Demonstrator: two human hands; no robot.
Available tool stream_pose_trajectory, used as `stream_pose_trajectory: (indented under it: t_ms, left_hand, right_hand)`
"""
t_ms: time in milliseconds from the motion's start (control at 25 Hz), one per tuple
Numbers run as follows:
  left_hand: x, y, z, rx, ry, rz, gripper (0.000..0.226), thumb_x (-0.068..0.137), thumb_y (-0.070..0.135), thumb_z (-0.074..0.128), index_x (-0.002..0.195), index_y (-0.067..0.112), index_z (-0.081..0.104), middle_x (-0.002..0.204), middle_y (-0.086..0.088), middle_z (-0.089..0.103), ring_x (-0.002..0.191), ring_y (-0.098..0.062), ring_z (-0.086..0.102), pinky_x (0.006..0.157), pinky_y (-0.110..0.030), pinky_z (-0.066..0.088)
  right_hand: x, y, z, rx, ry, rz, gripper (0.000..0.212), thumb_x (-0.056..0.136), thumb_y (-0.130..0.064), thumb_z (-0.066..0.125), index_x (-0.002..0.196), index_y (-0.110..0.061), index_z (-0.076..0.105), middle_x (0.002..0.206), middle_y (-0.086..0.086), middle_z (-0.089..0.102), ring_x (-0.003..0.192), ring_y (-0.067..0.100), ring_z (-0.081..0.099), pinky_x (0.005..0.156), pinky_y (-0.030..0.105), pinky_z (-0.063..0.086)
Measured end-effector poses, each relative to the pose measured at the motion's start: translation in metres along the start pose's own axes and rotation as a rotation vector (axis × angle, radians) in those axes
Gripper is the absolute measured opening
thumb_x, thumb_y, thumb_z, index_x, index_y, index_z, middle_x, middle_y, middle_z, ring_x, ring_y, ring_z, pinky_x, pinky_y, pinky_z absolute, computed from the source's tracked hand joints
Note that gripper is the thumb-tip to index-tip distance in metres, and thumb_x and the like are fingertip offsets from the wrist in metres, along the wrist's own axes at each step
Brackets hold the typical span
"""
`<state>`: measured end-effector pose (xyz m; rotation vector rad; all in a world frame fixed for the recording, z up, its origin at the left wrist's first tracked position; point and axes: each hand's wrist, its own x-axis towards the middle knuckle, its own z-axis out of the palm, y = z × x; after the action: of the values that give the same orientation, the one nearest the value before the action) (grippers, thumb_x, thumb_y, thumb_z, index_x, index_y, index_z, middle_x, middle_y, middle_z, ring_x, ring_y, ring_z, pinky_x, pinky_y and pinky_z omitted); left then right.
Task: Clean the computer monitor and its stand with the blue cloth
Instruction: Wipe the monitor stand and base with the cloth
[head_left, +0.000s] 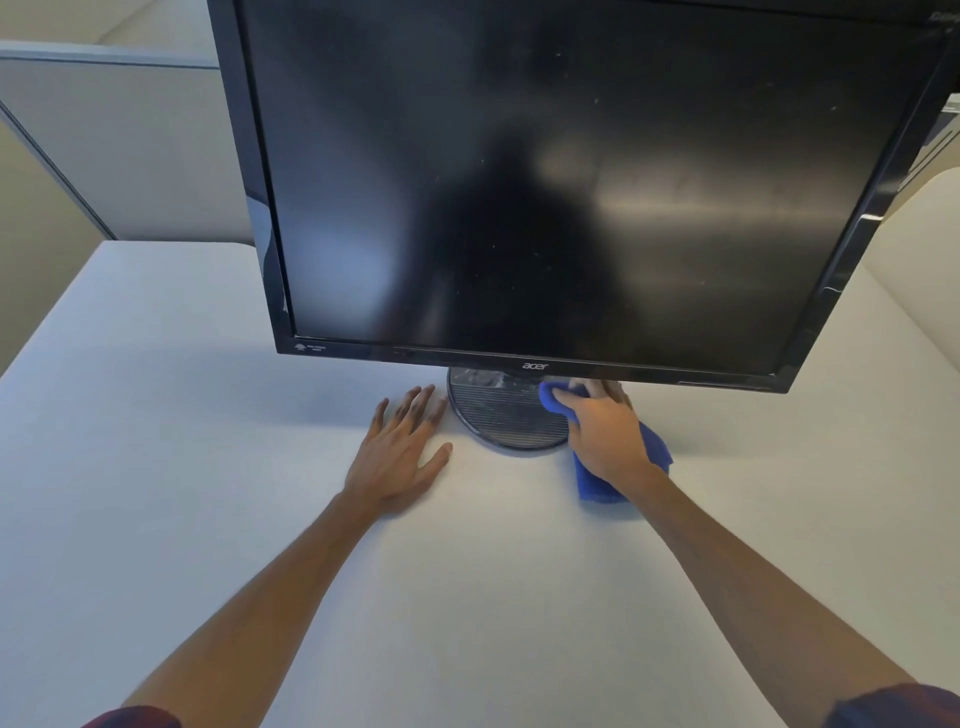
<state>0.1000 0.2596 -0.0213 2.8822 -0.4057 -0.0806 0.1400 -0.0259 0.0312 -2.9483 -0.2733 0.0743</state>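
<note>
A black monitor with a dark, dusty screen fills the upper middle of the head view. Below it sits its round ribbed stand base on the white desk. My right hand grips the blue cloth and presses it on the right side of the base, just under the monitor's lower edge. The cloth's loose end trails onto the desk behind my wrist. My left hand lies flat on the desk with fingers spread, its fingertips beside the base's left rim.
A grey partition panel stands at the back left of the desk. A pale curved surface shows at the right, behind the monitor's edge. Both forearms reach in from the lower corners.
</note>
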Motion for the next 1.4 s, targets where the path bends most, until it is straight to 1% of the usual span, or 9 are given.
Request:
stream_pose_trajectory:
  t_ms: [120,360,480,600,680,800,960,1200,1400]
  left_hand:
    - [0.001,-0.001,0.000,-0.003,0.004,0.002,0.071,0.092,0.062,0.006,0.154,0.031,-0.009,0.164,0.004,-0.008,0.152,-0.016,-0.007,0.123,-0.044,-0.007]
    - [0.002,-0.001,0.002,0.015,-0.006,-0.006,0.071,0.093,0.061,0.007,0.156,0.030,-0.006,0.165,0.004,-0.007,0.152,-0.016,-0.006,0.123,-0.044,-0.007]
    - [0.001,0.000,0.003,0.010,-0.013,-0.018,0.070,0.095,0.062,0.006,0.156,0.031,-0.008,0.164,0.006,-0.010,0.151,-0.014,-0.010,0.123,-0.043,-0.008]
    - [0.000,0.000,0.001,-0.037,-0.025,-0.007,0.070,0.092,0.068,-0.002,0.152,0.033,-0.011,0.161,0.008,-0.012,0.151,-0.013,-0.011,0.122,-0.045,-0.008]
    - [-0.001,-0.001,0.003,-0.012,-0.038,0.003,0.067,0.093,0.066,0.000,0.151,0.034,-0.011,0.161,0.008,-0.012,0.151,-0.013,-0.011,0.122,-0.045,-0.009]
    - [0.000,-0.004,0.005,0.017,-0.016,-0.004,0.065,0.097,0.060,0.007,0.155,0.033,-0.001,0.163,0.006,-0.009,0.151,-0.014,-0.009,0.122,-0.044,-0.010]
    - [0.000,-0.005,0.002,0.024,-0.007,0.000,0.065,0.094,0.059,0.007,0.151,0.035,-0.012,0.160,0.008,-0.014,0.151,-0.013,-0.008,0.121,-0.041,-0.012]
    - [-0.001,-0.002,0.001,0.012,0.003,0.001,0.066,0.094,0.059,0.007,0.153,0.032,-0.008,0.164,0.004,-0.007,0.152,-0.016,-0.004,0.123,-0.044,-0.006]
    - [0.001,-0.003,0.001,0.011,0.005,0.002,0.067,0.093,0.060,0.006,0.152,0.033,-0.011,0.163,0.005,-0.010,0.152,-0.017,-0.006,0.123,-0.044,-0.007]
  right_hand:
    - [0.005,-0.035,-0.002,-0.062,0.040,-0.079,0.043,0.094,-0.016,0.049,0.135,-0.029,0.055,0.132,0.003,0.052,0.121,0.030,0.045,0.100,0.040,0.041]
    - [-0.005,-0.092,-0.015,-0.265,0.013,-0.011,0.043,0.096,-0.021,0.046,0.139,-0.024,0.044,0.136,0.010,0.042,0.127,0.032,0.039,0.101,0.042,0.039]
    - [0.004,-0.137,-0.003,-0.270,0.002,-0.045,0.047,0.097,-0.021,0.046,0.143,-0.017,0.040,0.140,0.012,0.038,0.129,0.034,0.036,0.102,0.044,0.037]
    - [0.016,-0.163,0.011,-0.223,-0.006,-0.084,0.039,0.100,-0.022,0.043,0.138,-0.014,0.048,0.142,0.012,0.039,0.131,0.035,0.034,0.104,0.045,0.036]
    - [0.018,-0.158,0.016,-0.247,-0.021,-0.130,0.038,0.099,-0.023,0.045,0.136,-0.015,0.049,0.142,0.012,0.038,0.130,0.035,0.034,0.104,0.045,0.036]
    - [0.013,-0.135,0.014,-0.247,-0.010,-0.137,0.049,0.095,-0.024,0.051,0.142,-0.019,0.040,0.141,0.012,0.038,0.127,0.035,0.037,0.101,0.046,0.037]
    - [0.004,-0.097,0.009,-0.267,0.004,-0.056,0.051,0.092,-0.021,0.049,0.142,-0.022,0.040,0.138,0.011,0.041,0.124,0.034,0.040,0.100,0.047,0.038]
    - [-0.010,-0.024,0.006,-0.232,0.026,0.109,0.052,0.095,-0.020,0.049,0.146,-0.025,0.040,0.141,0.012,0.040,0.128,0.032,0.039,0.108,0.043,0.035]
    - [-0.009,-0.026,0.004,-0.221,-0.013,0.209,0.053,0.095,-0.027,0.052,0.146,-0.023,0.040,0.145,0.013,0.036,0.130,0.034,0.038,0.108,0.043,0.037]
